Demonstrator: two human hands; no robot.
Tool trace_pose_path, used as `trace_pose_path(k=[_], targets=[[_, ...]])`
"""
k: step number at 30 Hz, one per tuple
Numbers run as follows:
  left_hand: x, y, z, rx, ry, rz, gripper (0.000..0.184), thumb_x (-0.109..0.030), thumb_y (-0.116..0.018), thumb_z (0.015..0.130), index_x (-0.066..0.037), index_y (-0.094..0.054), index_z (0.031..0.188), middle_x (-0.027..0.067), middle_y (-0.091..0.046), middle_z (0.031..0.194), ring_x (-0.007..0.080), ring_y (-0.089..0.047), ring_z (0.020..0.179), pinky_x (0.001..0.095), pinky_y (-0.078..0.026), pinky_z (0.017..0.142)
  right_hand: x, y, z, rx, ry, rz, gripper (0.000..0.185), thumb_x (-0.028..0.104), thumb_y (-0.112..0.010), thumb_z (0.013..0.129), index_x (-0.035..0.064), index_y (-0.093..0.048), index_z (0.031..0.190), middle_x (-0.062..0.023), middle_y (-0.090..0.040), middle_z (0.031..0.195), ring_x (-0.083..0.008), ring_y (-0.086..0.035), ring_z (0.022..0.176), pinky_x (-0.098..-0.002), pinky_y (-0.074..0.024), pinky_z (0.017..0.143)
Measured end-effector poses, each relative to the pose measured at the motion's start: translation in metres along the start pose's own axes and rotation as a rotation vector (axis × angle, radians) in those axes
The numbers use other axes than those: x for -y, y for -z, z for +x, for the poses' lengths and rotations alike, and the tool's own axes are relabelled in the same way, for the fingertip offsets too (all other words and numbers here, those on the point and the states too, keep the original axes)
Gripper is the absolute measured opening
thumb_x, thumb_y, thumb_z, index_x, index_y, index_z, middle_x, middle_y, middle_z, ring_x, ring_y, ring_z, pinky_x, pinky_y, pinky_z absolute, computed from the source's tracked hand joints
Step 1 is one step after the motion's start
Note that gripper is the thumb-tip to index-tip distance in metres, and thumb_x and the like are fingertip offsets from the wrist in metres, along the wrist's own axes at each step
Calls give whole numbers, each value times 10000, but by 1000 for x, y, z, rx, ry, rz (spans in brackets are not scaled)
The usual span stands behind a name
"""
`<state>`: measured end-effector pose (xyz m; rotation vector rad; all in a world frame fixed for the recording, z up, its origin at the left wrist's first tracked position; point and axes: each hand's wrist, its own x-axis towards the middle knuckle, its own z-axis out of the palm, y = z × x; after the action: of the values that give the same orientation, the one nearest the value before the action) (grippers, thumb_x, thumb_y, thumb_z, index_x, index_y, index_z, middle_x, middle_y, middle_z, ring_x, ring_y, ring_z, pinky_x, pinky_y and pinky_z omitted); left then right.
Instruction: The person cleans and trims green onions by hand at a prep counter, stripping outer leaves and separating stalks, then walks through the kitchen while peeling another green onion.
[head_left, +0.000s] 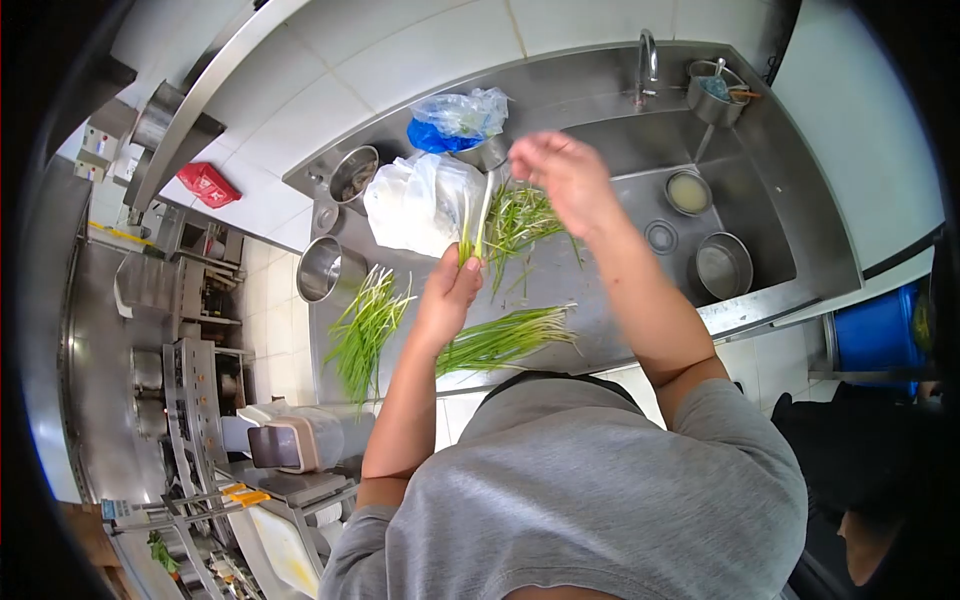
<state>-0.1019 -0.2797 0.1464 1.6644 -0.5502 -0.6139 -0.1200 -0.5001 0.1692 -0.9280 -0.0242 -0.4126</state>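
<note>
Several green onions (484,222) stand upright in my left hand (452,290), white root ends pointing toward the wall, the fist closed round their lower part. My right hand (568,180) is raised to the right of these white ends and apart from them; motion smears its fingers, and I cannot make out anything in them. Below it lies a loose pile of trimmings (522,218) on the steel counter (600,290). Near my body rests a bundle of green onions (505,337), white ends to the right. Another green onion bunch (365,325) lies to the left of my forearm.
A white plastic bag (405,210) and a blue bag (430,136) sit behind my left hand. Steel pots (325,270) line the counter's left side. To the right is a sink (640,135) with a tap (648,65) and bowls (722,268). A person in dark clothes (860,450) is at right.
</note>
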Motion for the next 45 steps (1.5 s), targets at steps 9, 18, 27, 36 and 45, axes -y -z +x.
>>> trace_pose_path(k=[9,18,27,36,45], targets=[[5,141,-61,-531,35,1071,195,-220,-480,902,-35,-510,955,253,-584,767,433,-559,750,481,-430,616,-62,95,16,391,-11,-446,149,102,-522,870,25,-610,962,-66,-635,920,-173,-573,825,-311,-458,774],[153,239,-54,-570,318,1408,463,-254,-637,785,-89,-494,1193,199,-520,1167,365,-475,1097,476,-351,926,-144,71,-39,18,-343,-1079,335,99,-597,757,127,-617,1090,-115,-624,1053,-267,-581,975,-348,-450,853],[210,111,-42,-139,-199,792,406,-148,-673,718,-81,-577,1107,167,-533,1149,344,-472,1103,443,-348,952,-194,92,-79,552,-434,-1868,233,130,-635,690,131,-637,923,-121,-601,1049,-327,-528,1043,-398,-448,862],[198,60,-36,99,-340,751,309,-175,-643,751,-107,-621,1052,121,-552,1113,308,-467,1108,448,-337,966,-196,58,-135,368,-204,-1847,121,145,-588,733,137,-633,844,-64,-589,883,-266,-526,980,-422,-385,814],[189,35,-31,24,-438,644,240,-222,-575,832,-100,-610,1036,116,-595,1012,294,-524,1006,419,-389,878,-171,23,-123,350,-190,-1719,171,139,-651,715,109,-634,882,-85,-626,808,-262,-603,762,-389,-449,674]])
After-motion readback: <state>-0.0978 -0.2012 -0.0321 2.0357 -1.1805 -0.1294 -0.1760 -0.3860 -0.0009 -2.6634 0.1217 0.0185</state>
